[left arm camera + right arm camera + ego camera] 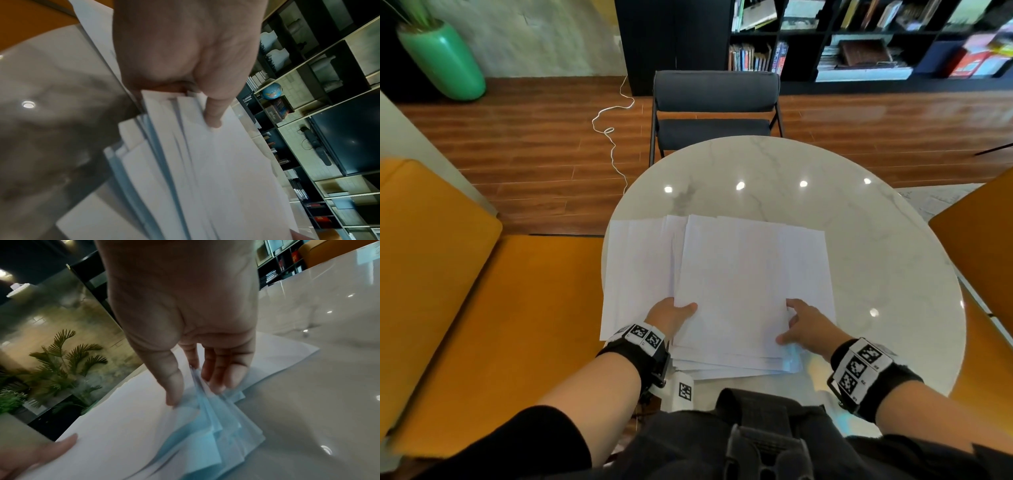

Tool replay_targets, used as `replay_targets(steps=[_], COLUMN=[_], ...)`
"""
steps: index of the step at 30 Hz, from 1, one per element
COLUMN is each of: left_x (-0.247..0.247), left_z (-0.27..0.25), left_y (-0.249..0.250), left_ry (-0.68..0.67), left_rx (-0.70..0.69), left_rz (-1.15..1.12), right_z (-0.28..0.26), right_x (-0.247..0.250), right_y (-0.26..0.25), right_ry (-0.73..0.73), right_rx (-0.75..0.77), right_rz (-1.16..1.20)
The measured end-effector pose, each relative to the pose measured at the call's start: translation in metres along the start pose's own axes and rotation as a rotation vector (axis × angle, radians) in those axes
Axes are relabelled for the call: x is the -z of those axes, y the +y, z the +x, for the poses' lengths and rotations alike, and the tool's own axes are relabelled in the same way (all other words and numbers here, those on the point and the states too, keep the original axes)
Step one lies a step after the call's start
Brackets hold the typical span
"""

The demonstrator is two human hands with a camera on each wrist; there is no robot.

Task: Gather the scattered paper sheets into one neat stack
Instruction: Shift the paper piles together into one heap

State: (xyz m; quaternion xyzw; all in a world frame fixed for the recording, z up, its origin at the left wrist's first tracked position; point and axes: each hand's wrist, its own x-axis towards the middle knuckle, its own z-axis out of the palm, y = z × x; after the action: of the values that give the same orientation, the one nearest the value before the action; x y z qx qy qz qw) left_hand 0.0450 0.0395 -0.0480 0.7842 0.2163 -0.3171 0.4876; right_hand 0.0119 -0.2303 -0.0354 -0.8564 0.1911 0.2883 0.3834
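White paper sheets [739,281] lie in a loose, fanned pile on the near left of a round marble table [859,240]. Some sheets [633,274] stick out to the left, past the table's edge. My left hand [671,313] pinches the pile's near-left edge, thumb on top [213,116] and fingers hidden underneath. My right hand [804,325] holds the near-right corner. Its thumb [174,386] presses on the top sheet and its fingers [218,374] are tucked among the splayed sheet edges [216,426]. The near corners are uneven.
A dark chair [715,106] stands at the table's far side. Orange seats flank the table on the left [465,291] and right [983,240]. A white cable [613,144] trails over the wooden floor. A green vase [445,58] and a bookshelf [859,41] stand beyond.
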Motion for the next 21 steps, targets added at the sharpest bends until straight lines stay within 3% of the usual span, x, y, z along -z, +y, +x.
replay_targets(steps=[3,10,14,16,19,21], left_x=[-0.002,0.011,0.023,0.031,0.053,0.07], left_z=[-0.006,-0.02,-0.018,-0.012,-0.003,-0.001], left_y=[0.002,0.012,0.018,0.016,0.008,-0.002], left_ry=[0.0,-0.074,-0.114,-0.021,0.375,0.5], left_rx=[-0.094,-0.277,-0.28,-0.274,-0.21,-0.074], left_rz=[0.067,-0.026,-0.054,-0.022,0.204,0.223], right_z=[0.007,0.016,0.025,0.033,0.043,0.045], right_x=[0.002,0.007,0.004,0.001,-0.005,-0.007], right_y=[0.003,0.003,0.0,0.002,0.013,0.018], right_ry=[0.062,0.129,0.032,0.056,0.098,0.101], right_rx=[-0.018,-0.058,-0.028,-0.038,-0.067,-0.073], right_rz=[0.044,0.48,0.58,0.502,0.293,0.24])
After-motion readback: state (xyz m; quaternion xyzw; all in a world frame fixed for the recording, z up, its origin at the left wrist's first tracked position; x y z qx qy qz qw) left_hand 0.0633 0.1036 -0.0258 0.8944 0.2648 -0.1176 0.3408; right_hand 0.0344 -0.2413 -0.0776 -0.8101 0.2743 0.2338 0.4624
